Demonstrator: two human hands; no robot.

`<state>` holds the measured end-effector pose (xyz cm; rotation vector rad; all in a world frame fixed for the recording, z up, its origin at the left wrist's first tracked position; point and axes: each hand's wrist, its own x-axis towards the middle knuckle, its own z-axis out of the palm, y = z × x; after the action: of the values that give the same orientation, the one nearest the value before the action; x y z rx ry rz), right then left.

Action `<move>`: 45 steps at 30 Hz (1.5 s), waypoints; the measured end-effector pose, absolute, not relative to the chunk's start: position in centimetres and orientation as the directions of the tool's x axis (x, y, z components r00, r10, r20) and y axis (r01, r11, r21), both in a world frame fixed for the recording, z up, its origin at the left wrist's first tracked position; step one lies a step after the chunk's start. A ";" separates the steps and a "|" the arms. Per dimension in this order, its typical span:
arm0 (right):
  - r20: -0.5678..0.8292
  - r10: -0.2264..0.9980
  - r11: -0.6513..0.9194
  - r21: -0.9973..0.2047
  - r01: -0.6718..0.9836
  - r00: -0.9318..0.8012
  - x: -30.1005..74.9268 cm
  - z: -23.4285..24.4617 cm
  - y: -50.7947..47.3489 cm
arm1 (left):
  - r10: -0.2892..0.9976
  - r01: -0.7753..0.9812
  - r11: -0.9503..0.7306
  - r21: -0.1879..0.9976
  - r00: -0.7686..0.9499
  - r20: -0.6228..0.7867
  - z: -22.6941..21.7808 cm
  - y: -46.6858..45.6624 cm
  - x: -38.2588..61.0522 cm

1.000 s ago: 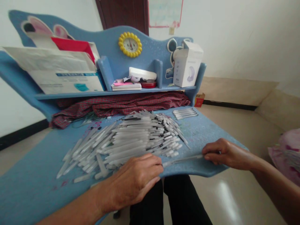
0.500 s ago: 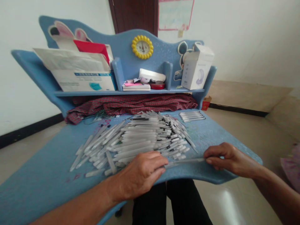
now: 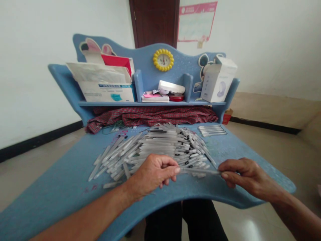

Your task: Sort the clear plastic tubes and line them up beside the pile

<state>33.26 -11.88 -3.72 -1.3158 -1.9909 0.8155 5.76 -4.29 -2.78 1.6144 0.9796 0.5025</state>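
Between my two hands a thin, translucent pen point(image 3: 199, 171) is stretched level above the desk's front edge, blurred a little. My left hand point(image 3: 156, 172) pinches its left end between thumb and fingers. At the other end my right hand point(image 3: 242, 174) grips it the same way; the fingers cover that tip. Just beyond my hands lies a heap of frosted pen barrels point(image 3: 156, 144). Smaller pen caps point(image 3: 193, 155), some with black parts, are piled along its right side. Several assembled-looking pens point(image 3: 212, 130) lie in a row at the back right.
The blue desk point(image 3: 65, 187) has a curved front edge close to my legs. Crumpled checked cloth point(image 3: 155, 115) lies under the shelf point(image 3: 155, 103). Above stand a mask box point(image 3: 110, 92), a white box point(image 3: 218, 80) and a yellow clock point(image 3: 163, 60).
My left hand has turned and risen slightly, its thumb now on top of the pen. The pen stays between both hands. The view has tilted, so the desk appears shifted right and lower.
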 end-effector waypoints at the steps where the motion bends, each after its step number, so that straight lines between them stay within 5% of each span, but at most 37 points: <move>1: 0.153 0.936 0.316 -0.758 0.571 -0.316 33.1 -3.7 -11.9 | 0.805 0.307 -0.006 0.952 0.566 -0.178 -2.7 -4.3 5.7; 12: 0.084 0.947 0.266 -0.749 0.606 -0.312 30.4 -3.7 -13.0 | 0.786 0.124 0.163 0.979 0.583 -0.205 -1.7 -4.4 5.4; 32: 0.459 0.828 0.534 -0.467 0.705 -0.323 28.5 -6.9 -11.8 | 0.824 0.133 0.106 0.985 0.544 -0.162 -1.3 -4.9 5.4; 40: 0.247 0.899 0.439 -0.534 0.723 -0.363 28.5 -6.0 -11.4 | 0.852 0.171 0.023 0.985 0.513 -0.109 -2.2 -4.2 5.5; 45: 0.358 0.815 0.559 -0.276 0.782 -0.456 27.5 -4.3 -11.2 | 0.794 0.209 -0.013 0.978 0.596 -0.117 -2.7 -4.0 5.4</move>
<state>27.47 -11.19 -4.27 -1.2886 -2.3458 0.0988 5.40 -4.03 -2.71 1.5520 0.8730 0.5731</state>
